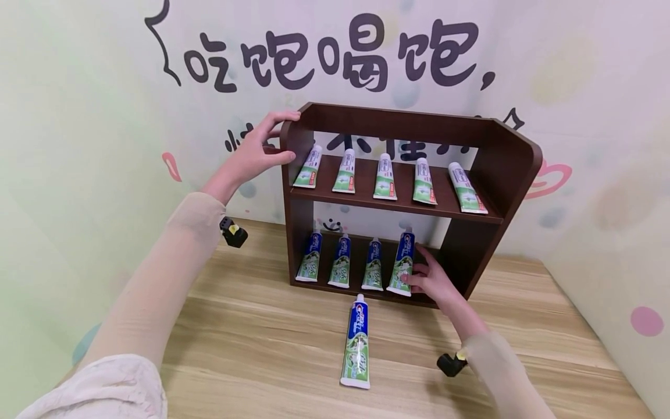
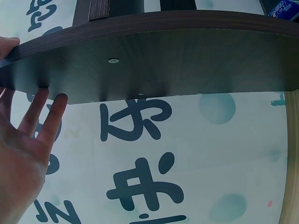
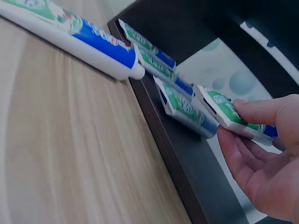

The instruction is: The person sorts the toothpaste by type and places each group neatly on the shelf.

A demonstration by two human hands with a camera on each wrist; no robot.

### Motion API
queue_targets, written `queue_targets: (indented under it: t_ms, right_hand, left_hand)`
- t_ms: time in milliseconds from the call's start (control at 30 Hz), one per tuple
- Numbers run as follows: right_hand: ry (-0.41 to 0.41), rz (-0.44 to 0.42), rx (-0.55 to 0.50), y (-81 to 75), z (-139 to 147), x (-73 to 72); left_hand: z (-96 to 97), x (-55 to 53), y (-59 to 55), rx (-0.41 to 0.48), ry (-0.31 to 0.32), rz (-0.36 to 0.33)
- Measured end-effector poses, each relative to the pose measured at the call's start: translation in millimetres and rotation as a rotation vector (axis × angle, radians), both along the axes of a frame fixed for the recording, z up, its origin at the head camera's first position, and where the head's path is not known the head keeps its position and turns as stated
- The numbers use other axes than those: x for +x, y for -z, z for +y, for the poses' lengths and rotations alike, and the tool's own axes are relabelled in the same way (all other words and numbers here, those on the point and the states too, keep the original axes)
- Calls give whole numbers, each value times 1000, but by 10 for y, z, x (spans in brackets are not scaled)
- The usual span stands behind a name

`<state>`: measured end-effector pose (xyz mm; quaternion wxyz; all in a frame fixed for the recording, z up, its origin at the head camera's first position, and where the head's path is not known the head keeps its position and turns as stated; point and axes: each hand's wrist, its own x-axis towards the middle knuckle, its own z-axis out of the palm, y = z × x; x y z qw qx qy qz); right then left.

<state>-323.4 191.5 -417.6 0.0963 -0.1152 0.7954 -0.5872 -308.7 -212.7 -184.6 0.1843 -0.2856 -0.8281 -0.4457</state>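
My right hand (image 1: 433, 283) pinches a blue-and-green toothpaste tube (image 1: 403, 261) between thumb and fingers at the right part of the lower shelf. In the right wrist view the thumb lies over the printed face of this toothpaste tube (image 3: 224, 106), fingers underneath, and it leans cap-end back. Three similar tubes (image 1: 342, 262) stand to its left. With fairly straight fingers, my left hand (image 1: 256, 152) touches the upper left side of the dark brown shelf unit (image 1: 392, 210). The left wrist view shows fingertips (image 2: 60, 99) against that side panel (image 2: 154, 65).
Another blue-and-green toothpaste tube (image 1: 356, 343) lies on the wooden table (image 1: 251, 349) before the shelf unit, cap towards it. Several white-and-green tubes (image 1: 385, 177) line the upper shelf. Behind stands a wall (image 1: 324, 23) with large black lettering.
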Motion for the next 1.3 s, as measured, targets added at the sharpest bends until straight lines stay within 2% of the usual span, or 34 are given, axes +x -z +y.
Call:
queue_targets:
  t_ms: [267, 567, 1300]
  right_hand:
    - [12, 9, -14, 121, -9, -168]
    - [14, -15, -22, 189, 16, -234]
    - [-2, -15, 0, 141, 98, -344]
  left_hand:
    - [-3, -16, 12, 6, 1, 4]
    - [9, -11, 20, 11, 0, -7]
    - [2, -5, 5, 6, 0, 7]
